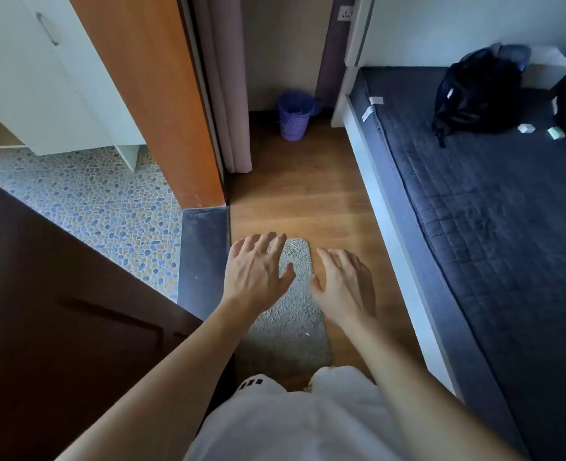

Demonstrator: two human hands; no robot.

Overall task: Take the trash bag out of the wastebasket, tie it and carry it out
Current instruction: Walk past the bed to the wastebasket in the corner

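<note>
Both grips empty: left hand [258,271] and right hand [344,287] hover spread-fingered above a grey mat [291,314]. The purple wastebasket [294,115] stands well ahead by the bed [494,207], bag not yet lifted, untied.

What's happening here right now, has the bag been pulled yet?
Not yet. The person stands on a grey mat with the left hand and right hand held out, open and empty. The purple wastebasket sits untouched at the far end of the wooden floor, beside the bed, with a bag in it.
</note>
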